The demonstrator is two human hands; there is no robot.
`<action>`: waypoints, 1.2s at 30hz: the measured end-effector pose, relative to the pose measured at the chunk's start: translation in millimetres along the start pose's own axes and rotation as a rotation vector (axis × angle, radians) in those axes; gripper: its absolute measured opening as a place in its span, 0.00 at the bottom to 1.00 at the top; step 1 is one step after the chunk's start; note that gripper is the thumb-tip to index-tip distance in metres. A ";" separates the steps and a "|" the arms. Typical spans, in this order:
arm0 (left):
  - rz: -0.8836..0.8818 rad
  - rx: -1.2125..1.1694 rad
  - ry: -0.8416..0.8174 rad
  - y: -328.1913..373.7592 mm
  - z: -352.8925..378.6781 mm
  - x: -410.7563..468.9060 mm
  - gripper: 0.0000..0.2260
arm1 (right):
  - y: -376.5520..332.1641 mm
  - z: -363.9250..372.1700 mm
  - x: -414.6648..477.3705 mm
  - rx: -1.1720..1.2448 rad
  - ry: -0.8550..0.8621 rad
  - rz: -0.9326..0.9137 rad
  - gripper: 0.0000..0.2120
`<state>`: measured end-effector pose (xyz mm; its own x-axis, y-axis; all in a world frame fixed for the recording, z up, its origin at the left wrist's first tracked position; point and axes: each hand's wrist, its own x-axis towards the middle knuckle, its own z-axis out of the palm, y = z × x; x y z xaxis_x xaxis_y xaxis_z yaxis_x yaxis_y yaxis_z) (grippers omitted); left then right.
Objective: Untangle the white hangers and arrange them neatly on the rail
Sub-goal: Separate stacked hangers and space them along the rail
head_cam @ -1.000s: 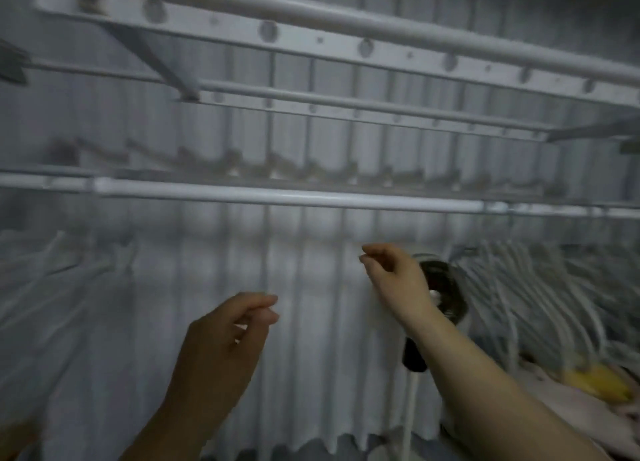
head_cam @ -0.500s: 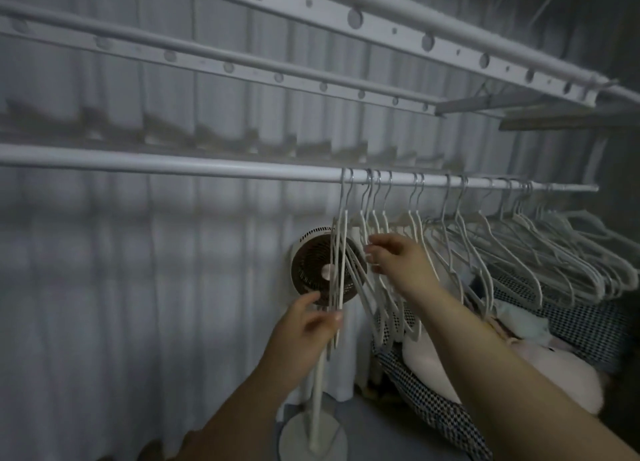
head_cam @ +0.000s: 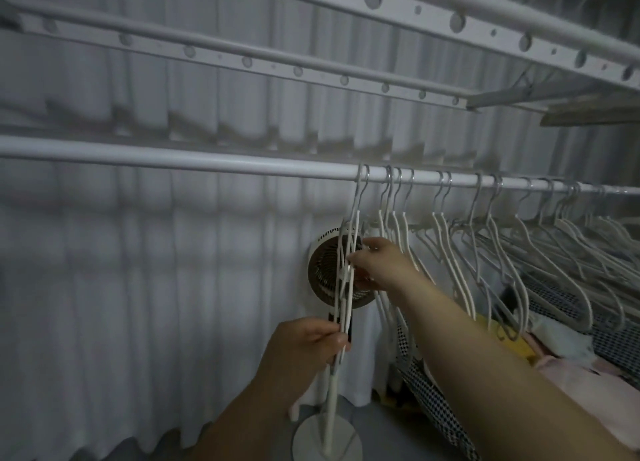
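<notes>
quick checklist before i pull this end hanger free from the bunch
1. Left hand pinching the lower part of the end hanger: ok.
2. Right hand gripping it higher up: ok.
3. Hook seated on the rail: ok.
4. Hanger clear of its neighbours: cannot tell, the wires overlap.
5. Bare rail to the left for spacing: ok.
6. Fan just behind the bunch: not ok, snag risk.

A white pleated curtain hangs across the back, and a round fan on a white pole stands before it on a disc base. At four o'clock from the fan lie a black-and-white checked cloth and a pale pink fabric; perforated white bars run overhead at twelve o'clock.
</notes>
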<state>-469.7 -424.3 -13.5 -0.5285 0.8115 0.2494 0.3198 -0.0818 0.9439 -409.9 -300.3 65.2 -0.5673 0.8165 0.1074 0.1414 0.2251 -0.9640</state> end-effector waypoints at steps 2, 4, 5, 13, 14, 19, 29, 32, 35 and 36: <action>0.008 0.054 0.046 0.0 -4.9 -2.0 0.15 | -0.4 4.9 4.3 0.016 -0.021 0.008 0.21; 0.007 0.069 0.139 -2.1 -9.8 -4.9 0.13 | -1.0 12.4 7.6 0.032 -0.033 0.011 0.18; 0.001 0.048 0.201 -4.0 -12.9 -6.9 0.13 | -0.4 16.5 9.1 0.038 -0.034 0.003 0.17; 0.158 0.255 0.523 -7.5 -66.3 -22.1 0.13 | 1.7 44.8 8.8 0.066 0.043 -0.093 0.10; 0.171 0.282 0.535 -5.3 -74.0 -25.8 0.12 | 0.9 49.9 7.7 0.062 0.027 -0.099 0.10; 0.131 0.284 0.617 -8.0 -118.2 -47.6 0.13 | -8.4 88.7 -1.6 0.089 -0.045 -0.091 0.13; 0.060 0.311 0.844 -26.9 -224.4 -106.9 0.15 | -41.2 217.4 -40.3 0.110 -0.206 -0.214 0.19; 0.024 0.386 0.926 -34.4 -259.3 -123.5 0.13 | -51.7 260.7 -52.1 0.136 -0.269 -0.241 0.20; -0.004 0.447 0.991 -36.9 -292.4 -138.3 0.08 | -62.6 300.6 -63.1 0.164 -0.339 -0.239 0.20; -0.003 0.465 1.004 -37.9 -302.7 -143.5 0.09 | -66.2 312.8 -67.0 0.174 -0.361 -0.240 0.20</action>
<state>-644.1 -712.8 -19.5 -0.8601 -0.0447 0.5081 0.4705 0.3152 0.8242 -635.1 -536.2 45.8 -0.8176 0.5081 0.2708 -0.1489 0.2677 -0.9519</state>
